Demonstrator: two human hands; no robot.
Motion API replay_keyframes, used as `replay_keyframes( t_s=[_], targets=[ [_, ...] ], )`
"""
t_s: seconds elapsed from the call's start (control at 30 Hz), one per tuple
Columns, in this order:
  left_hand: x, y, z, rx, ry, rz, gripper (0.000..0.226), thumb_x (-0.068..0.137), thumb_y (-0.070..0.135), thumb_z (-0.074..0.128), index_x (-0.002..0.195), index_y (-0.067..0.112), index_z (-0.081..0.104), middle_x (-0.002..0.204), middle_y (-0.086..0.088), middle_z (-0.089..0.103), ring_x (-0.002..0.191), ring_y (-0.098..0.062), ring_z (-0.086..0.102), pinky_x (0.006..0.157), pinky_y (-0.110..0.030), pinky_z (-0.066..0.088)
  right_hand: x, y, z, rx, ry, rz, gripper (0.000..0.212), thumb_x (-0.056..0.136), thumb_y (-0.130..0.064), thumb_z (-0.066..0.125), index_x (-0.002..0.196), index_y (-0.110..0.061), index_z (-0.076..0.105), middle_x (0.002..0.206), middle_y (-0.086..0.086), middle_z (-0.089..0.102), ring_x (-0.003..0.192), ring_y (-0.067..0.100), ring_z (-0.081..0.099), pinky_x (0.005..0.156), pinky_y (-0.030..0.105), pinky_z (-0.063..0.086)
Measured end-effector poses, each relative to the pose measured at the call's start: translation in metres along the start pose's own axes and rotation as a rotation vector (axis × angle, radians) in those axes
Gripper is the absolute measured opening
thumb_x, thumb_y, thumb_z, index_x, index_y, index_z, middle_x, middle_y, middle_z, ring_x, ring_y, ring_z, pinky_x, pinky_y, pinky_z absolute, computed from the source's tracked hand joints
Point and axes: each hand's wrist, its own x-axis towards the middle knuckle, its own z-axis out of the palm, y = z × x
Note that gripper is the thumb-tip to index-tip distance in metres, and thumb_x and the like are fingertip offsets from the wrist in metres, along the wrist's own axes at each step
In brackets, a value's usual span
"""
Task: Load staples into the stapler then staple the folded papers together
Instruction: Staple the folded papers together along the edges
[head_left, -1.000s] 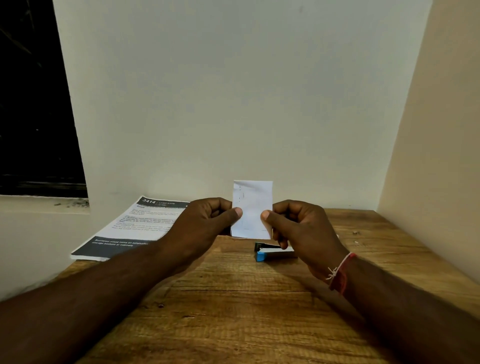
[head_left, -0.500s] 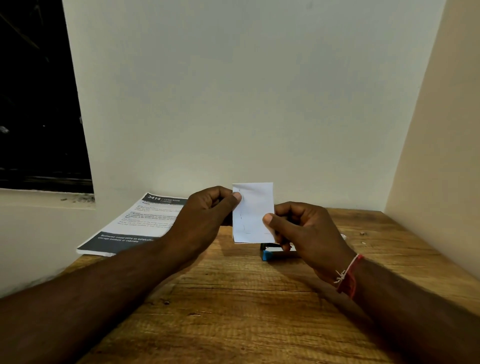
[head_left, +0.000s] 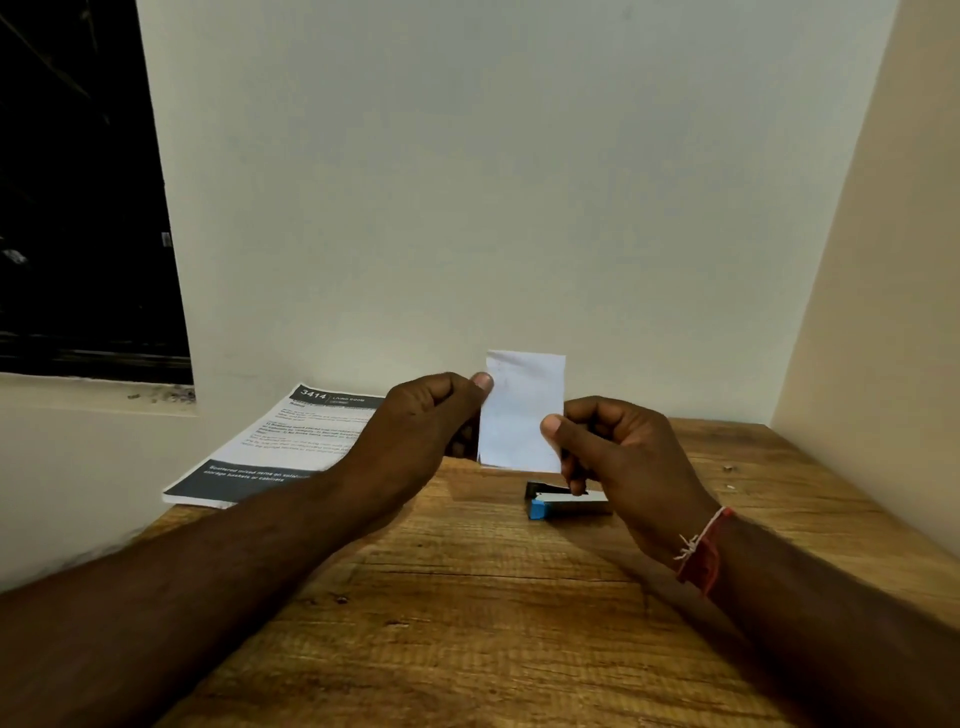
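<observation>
A small white folded paper (head_left: 519, 410) stands upright above the table, held between both hands. My left hand (head_left: 421, 431) pinches its upper left edge with thumb and forefinger. My right hand (head_left: 618, 457) pinches its lower right edge. Below the paper, on the wooden table (head_left: 467, 597), lies a small stapler (head_left: 550, 503) with a blue end and a silver top; my right hand covers its right part. No staples are visible.
A printed booklet (head_left: 280, 447) with dark header and footer bands lies at the table's back left corner, overhanging the edge. Walls close the table at the back and right. A dark window (head_left: 78, 197) is at the left.
My left thumb has slid up the paper's left edge, and my right hand has dropped toward its lower right corner. The paper stays upright between them.
</observation>
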Motion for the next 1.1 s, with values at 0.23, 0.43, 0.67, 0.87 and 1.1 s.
replay_keyframes(
  t_s=[0.23, 0.43, 0.67, 0.87, 1.1],
  targets=[
    [-0.004, -0.004, 0.008, 0.062, -0.039, 0.019, 0.019, 0.103, 0.019, 0.080, 0.098, 0.000, 0.077, 0.086, -0.021, 0.077, 0.076, -0.021, 0.076, 0.078, -0.033, 0.070, 0.003, 0.002, -0.006, -0.003, 0.029, -0.013, 0.014, 0.098, -0.017, 0.079, 0.098, -0.003, 0.080, 0.070, 0.015, 0.068, 0.061, 0.027, 0.062, 0.060, 0.036, 0.060],
    [-0.002, -0.002, 0.005, 0.016, -0.043, 0.017, 0.036, 0.112, 0.032, 0.065, 0.101, 0.001, 0.080, 0.077, -0.017, 0.071, 0.075, -0.018, 0.069, 0.076, -0.030, 0.062, 0.005, 0.003, -0.006, 0.012, 0.024, -0.003, 0.012, 0.100, -0.016, 0.077, 0.102, -0.005, 0.081, 0.071, 0.015, 0.068, 0.062, 0.028, 0.061, 0.063, 0.038, 0.061],
    [-0.005, 0.000, 0.007, -0.132, -0.164, 0.000, 0.035, 0.093, 0.032, 0.079, 0.114, 0.003, 0.081, 0.117, -0.031, 0.080, 0.103, -0.039, 0.080, 0.090, -0.044, 0.069, 0.005, 0.008, -0.002, 0.203, -0.030, 0.131, 0.021, 0.105, -0.015, 0.067, 0.108, 0.001, 0.081, 0.080, 0.022, 0.061, 0.065, 0.023, 0.056, 0.059, 0.031, 0.055],
    [-0.005, 0.000, 0.009, -0.097, -0.149, 0.011, 0.064, 0.083, 0.040, 0.093, 0.141, 0.026, 0.069, 0.128, -0.002, 0.082, 0.124, -0.022, 0.078, 0.104, -0.041, 0.066, -0.003, -0.002, 0.011, 0.295, -0.142, 0.170, 0.022, 0.104, -0.005, 0.064, 0.120, -0.004, 0.079, 0.078, 0.012, 0.069, 0.059, 0.017, 0.057, 0.056, 0.028, 0.053],
    [-0.009, 0.001, 0.016, -0.264, -0.195, -0.084, 0.047, 0.094, 0.024, 0.084, 0.138, 0.008, 0.073, 0.134, -0.012, 0.081, 0.126, -0.031, 0.078, 0.102, -0.044, 0.066, -0.014, -0.004, 0.018, 0.198, -0.198, 0.086, 0.025, 0.103, 0.009, 0.060, 0.118, -0.004, 0.074, 0.073, 0.020, 0.064, 0.062, 0.032, 0.056, 0.065, 0.045, 0.049]
  ],
)
